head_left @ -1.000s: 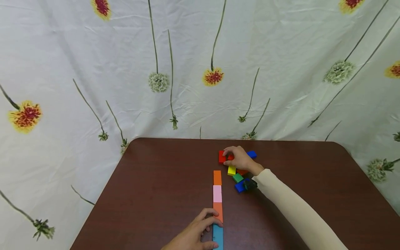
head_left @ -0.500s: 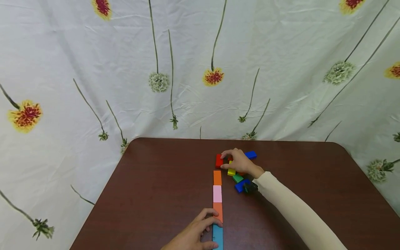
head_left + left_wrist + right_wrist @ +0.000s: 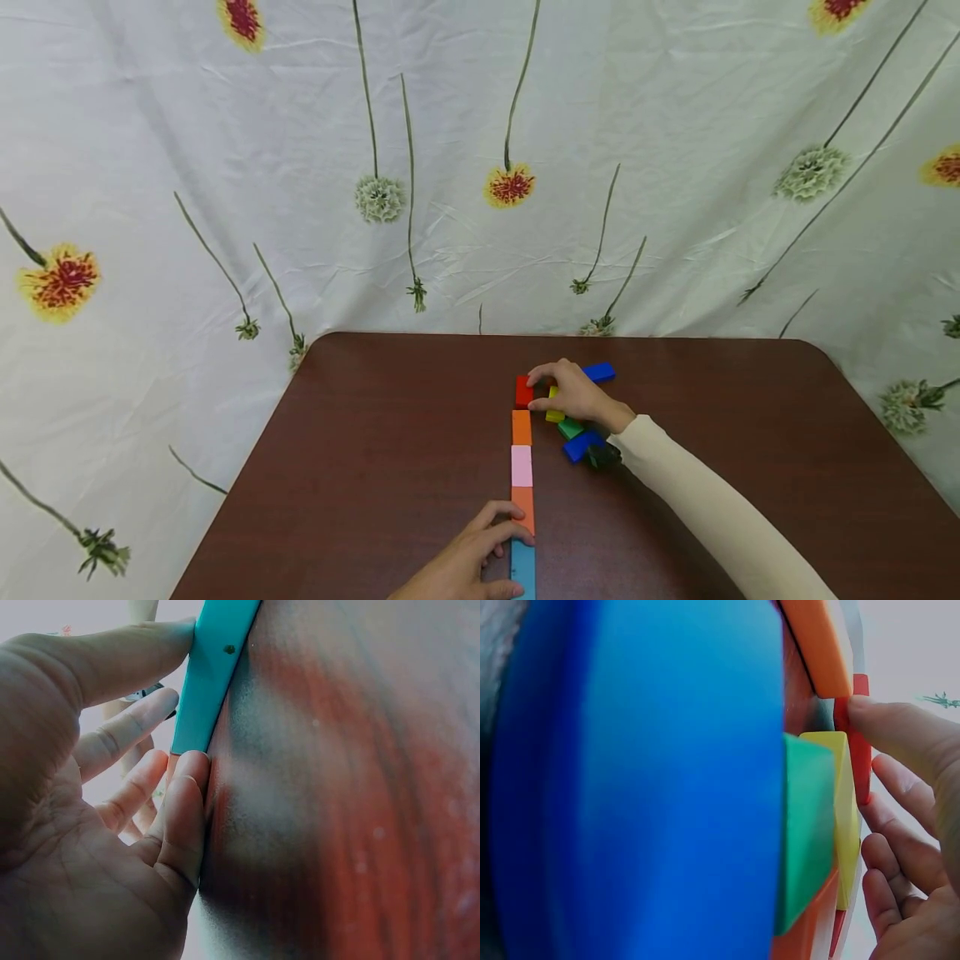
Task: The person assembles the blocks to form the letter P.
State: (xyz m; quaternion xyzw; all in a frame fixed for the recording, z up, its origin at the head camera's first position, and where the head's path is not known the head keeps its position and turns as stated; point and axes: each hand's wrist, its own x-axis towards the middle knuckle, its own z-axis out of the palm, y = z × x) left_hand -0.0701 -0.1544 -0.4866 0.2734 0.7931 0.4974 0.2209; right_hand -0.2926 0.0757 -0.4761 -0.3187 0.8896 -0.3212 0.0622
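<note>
My right hand (image 3: pixel 576 394) pinches a red block (image 3: pixel 523 392) between thumb and fingers on the table, just beyond the far end of a straight row. From there the row runs toward me: an orange block (image 3: pixel 521 427), a pink block (image 3: pixel 522 466), a coral block (image 3: pixel 527 500) and a light-blue block (image 3: pixel 524 567). Resting against the row's left side, my left hand (image 3: pixel 467 557) touches the coral and light-blue blocks with loosely bent fingers. In the left wrist view its thumb meets the light-blue block (image 3: pixel 214 675). The right wrist view shows the red block (image 3: pixel 861 761) held at its ends.
Right of the row lie loose blocks: yellow (image 3: pixel 555 407), green (image 3: pixel 571 428), a blue block (image 3: pixel 578 448) near the right wrist and another blue block (image 3: pixel 600 372) behind the hand. A flowered cloth (image 3: pixel 450 167) hangs behind the brown table (image 3: pixel 375 433).
My right hand has drawn the red block leftward and toward me, from beside the loose blocks to the far end of the row. The left hand has stayed in place.
</note>
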